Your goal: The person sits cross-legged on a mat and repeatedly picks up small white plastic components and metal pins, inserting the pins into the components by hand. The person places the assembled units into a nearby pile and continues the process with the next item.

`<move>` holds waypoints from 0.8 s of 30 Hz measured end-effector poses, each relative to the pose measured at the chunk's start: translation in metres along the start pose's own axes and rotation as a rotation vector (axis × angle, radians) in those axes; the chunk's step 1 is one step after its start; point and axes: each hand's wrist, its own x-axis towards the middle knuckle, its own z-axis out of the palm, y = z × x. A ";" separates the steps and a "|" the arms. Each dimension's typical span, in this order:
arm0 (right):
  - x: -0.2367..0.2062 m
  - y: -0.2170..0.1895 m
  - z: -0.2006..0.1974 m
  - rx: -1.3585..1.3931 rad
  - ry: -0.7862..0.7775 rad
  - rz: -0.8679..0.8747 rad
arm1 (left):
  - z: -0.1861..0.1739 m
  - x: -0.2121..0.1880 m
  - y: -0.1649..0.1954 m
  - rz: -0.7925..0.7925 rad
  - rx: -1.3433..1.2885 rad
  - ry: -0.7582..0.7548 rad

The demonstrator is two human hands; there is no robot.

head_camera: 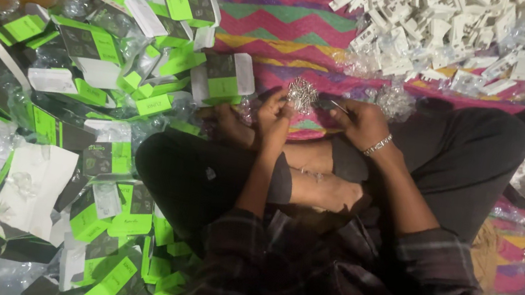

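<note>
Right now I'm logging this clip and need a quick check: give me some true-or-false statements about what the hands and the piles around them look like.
1. The left hand holds a small shiny clear packet. True.
2. The right hand wears a bracelet at the wrist. True.
3. The green and white boxes are piled on the person's right. False: they lie on the person's left.
4. The heap of white plastic parts lies on bare wood. False: it lies on a zigzag-patterned cloth.
5. The person sits cross-legged in dark trousers. True.
</note>
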 end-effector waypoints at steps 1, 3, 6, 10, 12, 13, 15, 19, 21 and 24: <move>0.001 -0.002 0.000 0.035 -0.011 -0.007 | 0.000 0.000 -0.001 -0.003 0.010 -0.002; 0.002 -0.006 -0.001 -0.054 -0.008 -0.015 | -0.001 -0.001 -0.005 -0.006 0.030 -0.001; 0.002 -0.012 -0.001 -0.092 -0.030 0.019 | -0.003 0.001 -0.008 0.060 -0.036 0.031; 0.000 -0.017 -0.002 -0.070 -0.052 0.042 | -0.004 0.000 -0.007 0.041 0.100 0.033; 0.001 -0.019 -0.003 -0.089 -0.062 0.050 | -0.003 0.000 -0.005 0.018 0.113 0.027; 0.001 -0.019 -0.003 -0.098 -0.068 0.054 | -0.003 -0.002 -0.003 0.036 0.202 0.030; 0.001 -0.020 -0.003 -0.109 -0.058 0.045 | -0.001 -0.005 0.001 0.075 0.382 0.034; 0.002 -0.022 -0.003 -0.043 -0.062 0.070 | 0.001 -0.010 0.006 0.050 0.512 0.015; 0.002 -0.022 -0.003 -0.082 -0.069 0.074 | 0.000 -0.009 0.005 0.110 0.345 -0.006; 0.003 -0.023 -0.002 -0.104 -0.070 0.066 | -0.002 -0.006 0.001 0.131 0.352 0.021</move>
